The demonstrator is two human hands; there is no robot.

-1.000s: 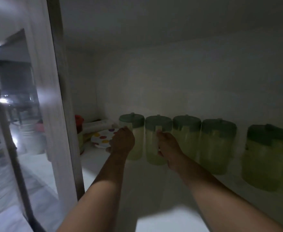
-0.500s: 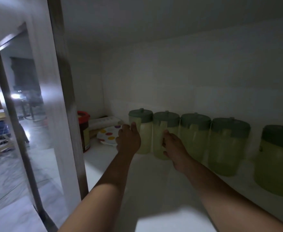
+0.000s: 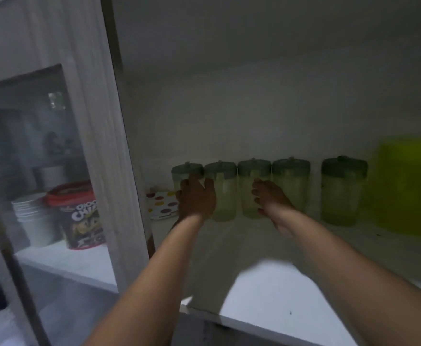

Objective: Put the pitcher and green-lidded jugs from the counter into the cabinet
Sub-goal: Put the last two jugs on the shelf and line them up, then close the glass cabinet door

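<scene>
The cabinet [image 3: 266, 78] is seen with its glass door [image 3: 55, 156] swung open at the left. Deep on the shelf [image 3: 291, 290], five green-lidded jugs [image 3: 343, 191] are lined up along the back wall, four touching, the fifth set apart at the right. A blurred yellow-green container [image 3: 409, 186] is seen beyond it; whether this is the pitcher cannot be told. A dotted plate [image 3: 160, 202] is lying left of the row. The left hand [image 3: 196, 198] is pressed, fingers spread, against the two leftmost jugs. The right hand [image 3: 270, 198] is curled around the third jug [image 3: 250, 203]; a firm grip cannot be confirmed.
</scene>
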